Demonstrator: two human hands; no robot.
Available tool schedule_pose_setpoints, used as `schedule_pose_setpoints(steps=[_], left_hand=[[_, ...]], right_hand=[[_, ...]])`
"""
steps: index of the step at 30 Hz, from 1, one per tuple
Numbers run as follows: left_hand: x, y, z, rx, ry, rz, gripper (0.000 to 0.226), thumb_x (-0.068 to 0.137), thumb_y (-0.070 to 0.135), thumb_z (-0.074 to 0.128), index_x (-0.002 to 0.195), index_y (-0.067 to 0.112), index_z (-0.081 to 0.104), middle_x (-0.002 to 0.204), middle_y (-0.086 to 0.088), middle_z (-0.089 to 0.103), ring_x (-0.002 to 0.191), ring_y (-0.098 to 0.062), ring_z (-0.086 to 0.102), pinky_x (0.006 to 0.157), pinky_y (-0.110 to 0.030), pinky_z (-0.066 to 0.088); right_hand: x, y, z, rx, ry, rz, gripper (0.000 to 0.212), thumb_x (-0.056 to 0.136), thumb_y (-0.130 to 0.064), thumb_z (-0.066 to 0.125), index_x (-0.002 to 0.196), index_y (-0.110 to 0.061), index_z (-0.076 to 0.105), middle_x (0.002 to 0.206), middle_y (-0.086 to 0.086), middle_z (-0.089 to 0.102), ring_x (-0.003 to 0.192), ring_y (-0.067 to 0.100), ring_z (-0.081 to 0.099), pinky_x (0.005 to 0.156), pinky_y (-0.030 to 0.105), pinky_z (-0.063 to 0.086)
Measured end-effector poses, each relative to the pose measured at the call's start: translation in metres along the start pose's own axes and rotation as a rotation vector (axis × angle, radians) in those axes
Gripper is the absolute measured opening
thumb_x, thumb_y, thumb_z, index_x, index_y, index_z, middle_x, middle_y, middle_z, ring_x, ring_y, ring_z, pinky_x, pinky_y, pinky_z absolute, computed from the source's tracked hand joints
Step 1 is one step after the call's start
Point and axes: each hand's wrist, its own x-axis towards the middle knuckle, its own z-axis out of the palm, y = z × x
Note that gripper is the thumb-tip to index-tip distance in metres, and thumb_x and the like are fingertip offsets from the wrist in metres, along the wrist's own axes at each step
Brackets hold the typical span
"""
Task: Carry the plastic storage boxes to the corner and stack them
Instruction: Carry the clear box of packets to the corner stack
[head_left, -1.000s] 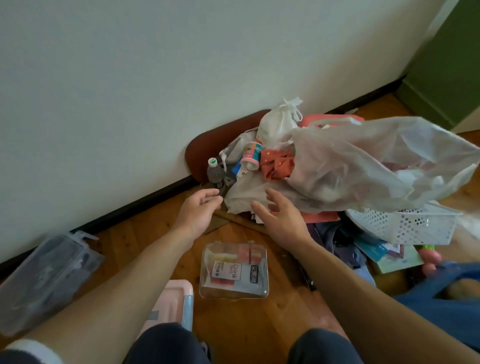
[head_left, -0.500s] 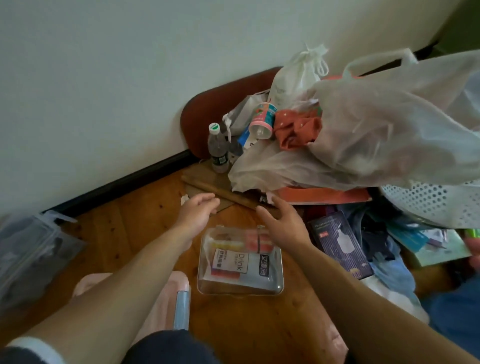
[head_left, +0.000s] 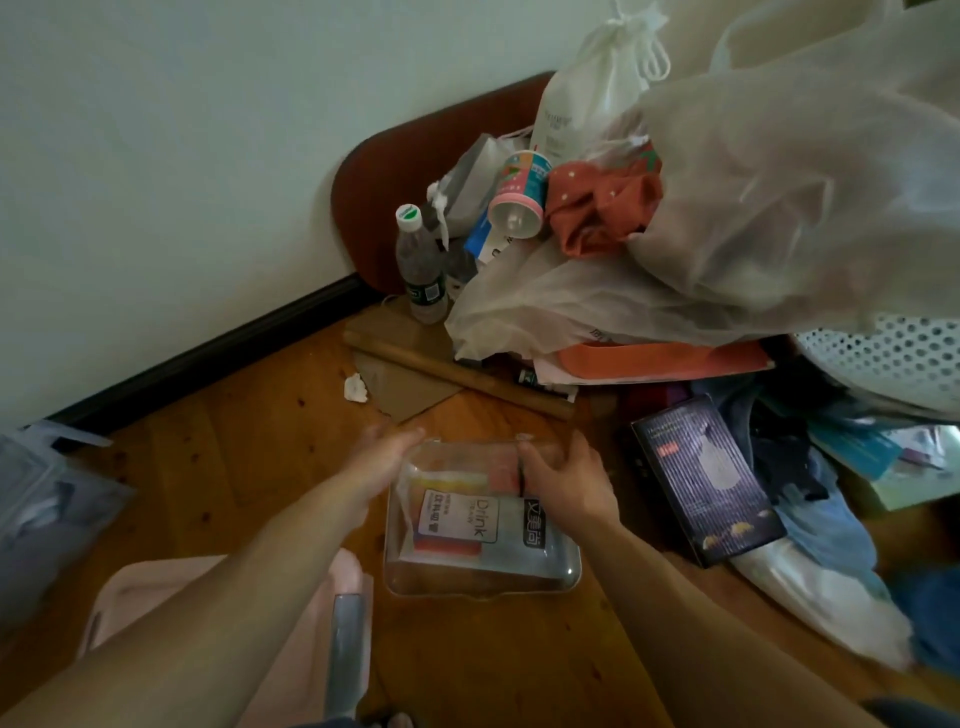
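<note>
The clear plastic box (head_left: 483, 525) lies flat on the wooden floor (head_left: 249, 467) just in front of us, beside a pink box (head_left: 150, 584). Our left hand (head_left: 382, 460) touches its far left corner with fingers fairly straight. Our right hand (head_left: 566, 478) lies over the far right corner, though blur hides whether it grips. We judge the box light, stiff and slick-walled, with loose packets inside that may slide, so we would clamp opposite side walls under the rim and keep it level.
</note>
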Motion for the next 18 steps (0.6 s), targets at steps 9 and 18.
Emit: schedule_pose_setpoints(steps=[9,18], left_hand=[[0.000,-0.012,0.015,0.000,-0.111,-0.092,0.017,0.090,0.042,0.061,0.094,0.027,0.056,0.059,0.012,0.064,0.052,-0.003,0.058,0.052,-0.024,0.037],[-0.011,-0.016,0.011,-0.066,-0.180,-0.216,0.025,0.084,0.041,0.068,0.076,0.026,0.050,0.055,0.006,0.058,0.065,-0.013,0.044,0.069,-0.034,0.034]], right_hand=[[0.004,0.025,0.013,-0.092,-0.121,0.181,0.101,0.076,-0.079,0.049,0.142,-0.006,0.028,0.135,0.013,0.049,0.118,0.030,0.053,0.094,0.046,0.048],[0.006,0.036,0.022,-0.024,-0.169,0.174,0.096,0.066,-0.082,0.058,0.131,-0.012,0.050,0.118,0.007,0.062,0.103,0.023,0.061,0.085,0.040,0.053]])
